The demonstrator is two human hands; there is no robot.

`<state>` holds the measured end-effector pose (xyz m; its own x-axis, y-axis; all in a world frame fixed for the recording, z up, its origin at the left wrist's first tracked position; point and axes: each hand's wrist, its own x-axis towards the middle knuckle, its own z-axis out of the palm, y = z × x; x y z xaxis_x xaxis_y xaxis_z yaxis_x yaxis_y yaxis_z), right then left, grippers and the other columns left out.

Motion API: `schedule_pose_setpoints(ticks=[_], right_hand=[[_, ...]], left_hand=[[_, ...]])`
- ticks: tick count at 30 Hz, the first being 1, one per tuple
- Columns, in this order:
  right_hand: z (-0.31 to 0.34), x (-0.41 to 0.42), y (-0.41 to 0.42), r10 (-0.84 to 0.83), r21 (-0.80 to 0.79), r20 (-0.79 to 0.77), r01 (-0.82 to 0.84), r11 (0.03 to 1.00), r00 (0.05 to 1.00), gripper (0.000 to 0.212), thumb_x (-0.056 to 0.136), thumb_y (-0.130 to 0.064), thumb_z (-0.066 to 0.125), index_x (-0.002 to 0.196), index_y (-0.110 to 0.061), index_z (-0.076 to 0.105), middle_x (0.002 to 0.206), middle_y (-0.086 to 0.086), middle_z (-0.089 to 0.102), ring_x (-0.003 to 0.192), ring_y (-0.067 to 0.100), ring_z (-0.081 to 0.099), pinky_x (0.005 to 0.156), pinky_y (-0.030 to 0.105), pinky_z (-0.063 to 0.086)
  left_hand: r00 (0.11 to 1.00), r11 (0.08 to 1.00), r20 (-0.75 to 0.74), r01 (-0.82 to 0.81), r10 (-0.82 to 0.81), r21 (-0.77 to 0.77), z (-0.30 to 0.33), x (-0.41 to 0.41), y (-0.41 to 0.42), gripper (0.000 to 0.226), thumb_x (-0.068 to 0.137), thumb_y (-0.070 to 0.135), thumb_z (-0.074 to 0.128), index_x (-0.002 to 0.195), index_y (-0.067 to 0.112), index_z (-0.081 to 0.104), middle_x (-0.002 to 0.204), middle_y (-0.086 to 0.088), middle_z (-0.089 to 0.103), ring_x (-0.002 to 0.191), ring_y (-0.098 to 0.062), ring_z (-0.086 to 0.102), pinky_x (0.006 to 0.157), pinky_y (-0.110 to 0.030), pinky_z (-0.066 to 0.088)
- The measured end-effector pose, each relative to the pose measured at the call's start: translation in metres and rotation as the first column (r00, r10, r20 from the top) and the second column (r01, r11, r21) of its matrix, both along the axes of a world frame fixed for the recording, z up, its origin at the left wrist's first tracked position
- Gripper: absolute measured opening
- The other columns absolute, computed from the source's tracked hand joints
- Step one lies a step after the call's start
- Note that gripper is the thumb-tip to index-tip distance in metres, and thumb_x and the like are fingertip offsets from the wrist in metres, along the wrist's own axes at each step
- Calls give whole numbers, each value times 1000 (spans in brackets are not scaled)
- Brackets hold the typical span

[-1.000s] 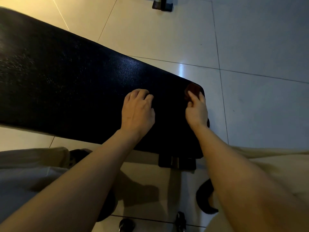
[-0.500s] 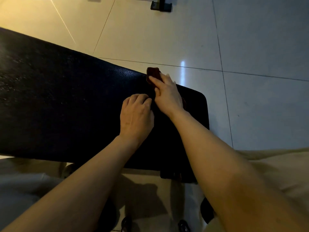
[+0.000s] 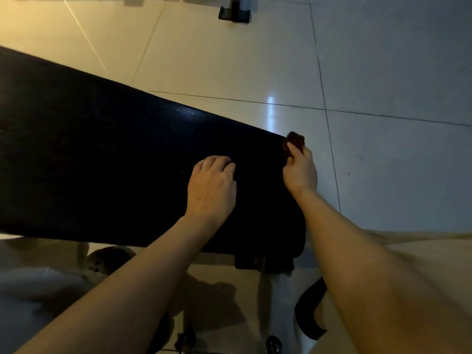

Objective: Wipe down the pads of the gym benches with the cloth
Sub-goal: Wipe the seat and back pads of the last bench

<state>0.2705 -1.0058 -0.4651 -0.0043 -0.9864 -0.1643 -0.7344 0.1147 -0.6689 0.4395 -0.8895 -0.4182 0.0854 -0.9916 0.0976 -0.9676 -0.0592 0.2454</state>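
A long black bench pad (image 3: 102,154) runs across the view from the left to its rounded end at the right. My left hand (image 3: 212,186) rests on the pad near that end with its fingers curled under and nothing in it. My right hand (image 3: 300,169) grips a small dark reddish-brown cloth (image 3: 295,141) at the pad's far right corner, right at the edge. Most of the cloth is hidden under my fingers.
Pale floor tiles (image 3: 383,162) surround the bench. A black bench bracket (image 3: 263,263) sits under the pad's end. A dark foot of other equipment (image 3: 233,14) stands at the top. My legs and dark sandals (image 3: 309,310) are at the bottom.
My right hand has swept the cloth from the pad's far edge near my left hand out to the right corner. My left hand stays on the pad.
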Motion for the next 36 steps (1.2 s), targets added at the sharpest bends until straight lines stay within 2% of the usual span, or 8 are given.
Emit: schedule_pose_setpoints(ticks=[3,6,10,12,18,24,32,36], right_hand=[[5,18,22,-28,15,-71,29,999,997,47,101,-15,35,147,-22,37,157,10,22,141,31,28,115,45,28],[28,76,53,190,-37,-74,-193,981,979,48,102,-13,35,150,-19,33,161,11,12,149,30,6,120,45,18],[59,159,125,669,-194,-36,-662,724,742,48,103,-14,39,150,-19,32,162,10,9,149,31,-1,120,45,11],[62,170,152,757,-233,-87,-752,617,648,48,103,-15,38,150,-20,32,163,8,8,149,29,-2,121,43,4],[31,80,147,499,-106,-132,-512,852,857,57,100,-9,41,148,-39,33,163,-5,7,149,29,4,119,50,18],[14,9,152,131,-16,-31,-132,991,991,52,100,-10,37,148,-29,37,161,2,14,145,31,21,116,50,26],[26,55,206,615,-160,-32,-612,775,788,56,99,-3,42,148,-30,36,163,-4,6,150,20,-2,117,36,15],[18,12,193,526,-125,19,-520,845,851,57,98,-1,41,146,-33,38,162,-8,9,149,17,10,118,37,24]], left_hand=[[998,997,12,-60,60,-39,0,7,26,38,87,21,65,122,7,62,125,-8,59,120,-27,51,102,-39,38],[984,976,31,-170,176,-138,4,18,56,40,82,16,68,119,4,63,125,-11,59,118,-29,53,100,-41,41],[911,903,69,-390,408,-182,16,42,105,49,80,14,62,127,1,55,132,-17,52,126,-34,45,104,-44,38],[882,881,82,-449,464,-153,19,51,127,50,80,16,64,127,3,54,132,-17,51,126,-34,43,105,-44,37],[916,911,38,-392,400,-128,15,33,146,42,87,18,63,127,9,58,130,-11,56,123,-31,48,106,-43,37],[935,931,-4,-354,355,-87,7,4,156,45,94,14,56,138,10,48,141,-9,46,133,-28,38,114,-38,26],[907,904,-30,-421,420,-77,6,-6,164,56,94,12,52,147,16,34,154,-6,30,144,-22,20,119,-36,7],[917,916,-19,-399,399,-36,4,-13,171,61,94,10,50,150,17,27,158,-6,22,147,-22,12,119,-37,-1]])
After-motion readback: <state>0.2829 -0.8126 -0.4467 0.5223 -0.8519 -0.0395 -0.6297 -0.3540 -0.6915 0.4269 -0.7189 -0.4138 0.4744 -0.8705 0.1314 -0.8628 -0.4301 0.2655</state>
